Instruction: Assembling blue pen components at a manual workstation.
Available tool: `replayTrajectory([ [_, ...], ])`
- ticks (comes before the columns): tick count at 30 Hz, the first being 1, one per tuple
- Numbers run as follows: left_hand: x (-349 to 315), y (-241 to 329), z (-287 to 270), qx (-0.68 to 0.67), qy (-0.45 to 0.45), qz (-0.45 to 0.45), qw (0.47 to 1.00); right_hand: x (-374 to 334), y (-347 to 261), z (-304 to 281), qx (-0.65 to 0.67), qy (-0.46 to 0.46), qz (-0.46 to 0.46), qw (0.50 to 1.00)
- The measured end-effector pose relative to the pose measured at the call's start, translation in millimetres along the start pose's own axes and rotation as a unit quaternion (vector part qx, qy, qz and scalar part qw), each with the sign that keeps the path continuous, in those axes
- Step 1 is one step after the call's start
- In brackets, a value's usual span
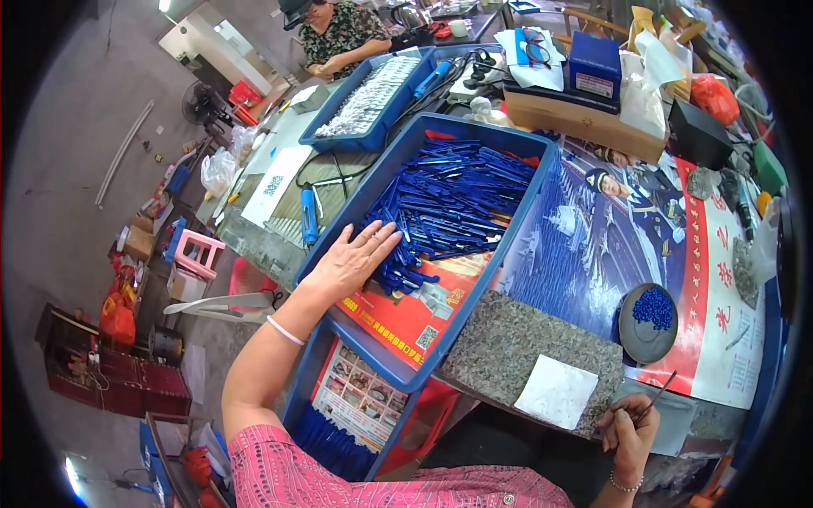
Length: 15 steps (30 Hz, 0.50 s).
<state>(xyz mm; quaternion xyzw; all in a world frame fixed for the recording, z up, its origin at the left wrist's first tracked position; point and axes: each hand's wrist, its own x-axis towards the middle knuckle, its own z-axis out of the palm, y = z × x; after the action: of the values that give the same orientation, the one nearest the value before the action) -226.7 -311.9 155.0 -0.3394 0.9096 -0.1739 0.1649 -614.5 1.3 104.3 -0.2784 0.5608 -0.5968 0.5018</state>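
Observation:
My left hand (356, 258) lies flat, fingers stretched out, on the near-left edge of a heap of thin, glossy blue pieces (461, 190). The heap fills the far part of a large blue plastic tray (413, 381) lined with red printed paper. At the lower right, my right hand (628, 436) is closed around a slim, dark, pointed tool (663, 389), its tip angled up and away. Close to that hand are a white paper square (557, 391) and the speckled stone slab (525, 339) under it. Beyond them stands a round grey dish (641, 345) of small blue beads (653, 306).
A second blue tray (298, 406) with more blue pieces sits lower, below the large tray. Farther back, another tray (385, 140) holds white pieces. A blue-handled tool (308, 216) lies left. Boxes (593, 63) crowd the back right. Another person (343, 34) sits opposite.

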Motion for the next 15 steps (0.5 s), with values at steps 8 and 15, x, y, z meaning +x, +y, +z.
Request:
replayTrajectory([
  [8,17,-8,-12,-0.006,0.005,0.069,0.998,0,3,-1,0.009,-0.001,-0.012,1.000],
  [15,23,-22,-11,0.068,-0.018,0.142,0.987,0,4,0,0.012,0.002,-0.012,1.000],
])
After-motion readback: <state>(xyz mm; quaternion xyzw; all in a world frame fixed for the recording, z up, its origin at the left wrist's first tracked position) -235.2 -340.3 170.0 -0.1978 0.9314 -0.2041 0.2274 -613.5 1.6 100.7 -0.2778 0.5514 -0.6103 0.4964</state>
